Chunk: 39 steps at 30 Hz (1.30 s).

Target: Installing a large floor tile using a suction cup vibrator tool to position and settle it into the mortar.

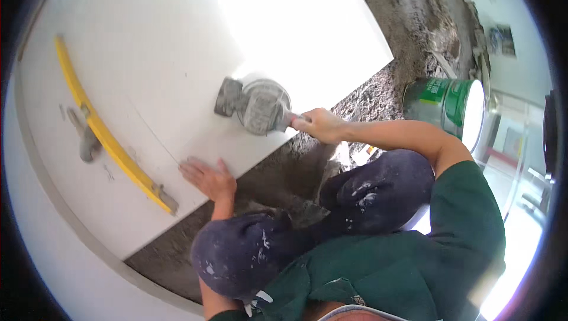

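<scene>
My right hand (322, 126) is wrapped round the handle of a dusty grey tile vibrator (263, 107). The tool's round base rests on a large white tile (165, 78), with a battery-like block at its far left side. Flat on the same tile near its front edge lies my left hand (210, 179), fingers spread and holding nothing. A yellow spirit level (109, 138) lies to the left of that hand. Beside the level is a mallet (87, 140) with a dark head, its handle partly hidden.
Rough grey mortar (367, 99) borders the tile on the right, and more dark bedding shows along the front edge by my knees. A metal bucket (438, 105) with a green label stands to the right. A pale wall (35, 220) curves along the left.
</scene>
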Available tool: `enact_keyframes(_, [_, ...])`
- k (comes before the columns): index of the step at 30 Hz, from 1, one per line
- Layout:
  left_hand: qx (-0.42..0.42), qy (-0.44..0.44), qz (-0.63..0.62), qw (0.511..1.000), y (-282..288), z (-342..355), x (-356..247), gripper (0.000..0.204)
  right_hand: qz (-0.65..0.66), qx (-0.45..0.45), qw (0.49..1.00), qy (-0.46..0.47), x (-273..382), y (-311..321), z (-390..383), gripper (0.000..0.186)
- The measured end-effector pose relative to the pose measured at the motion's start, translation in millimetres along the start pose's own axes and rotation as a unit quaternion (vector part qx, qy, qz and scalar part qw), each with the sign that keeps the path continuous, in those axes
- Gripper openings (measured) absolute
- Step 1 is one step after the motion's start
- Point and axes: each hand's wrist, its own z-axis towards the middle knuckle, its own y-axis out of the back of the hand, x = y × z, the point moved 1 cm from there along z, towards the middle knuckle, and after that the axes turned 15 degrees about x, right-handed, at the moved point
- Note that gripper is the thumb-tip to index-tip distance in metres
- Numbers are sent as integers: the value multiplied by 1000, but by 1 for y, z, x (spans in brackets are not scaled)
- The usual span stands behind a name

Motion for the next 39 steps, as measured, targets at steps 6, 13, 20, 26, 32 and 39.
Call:
enact_keyframes(6, [-42,-33,30,998,-5,8,-12,86,-125,-7,992,-32,-28,40,-40,49])
enact_keyframes(13, [-52,-36,41,997,-3,5,-5,83,126,-188,974,11,-149,22,-79,40])
enact_keyframes(20, [61,-305,106,944,42,110,-70,89,392,-474,778,125,-194,140,-53,72])
enact_keyframes(26, [222,-273,218,910,105,280,-261,137,539,-366,756,60,-147,172,-48,91])
enact_keyframes(32, [302,-235,241,892,91,333,-370,149,513,-343,786,37,-131,175,-56,96])
enact_keyframes(39, [309,-178,304,883,104,311,-399,154,501,-328,801,-27,-141,169,-57,99])
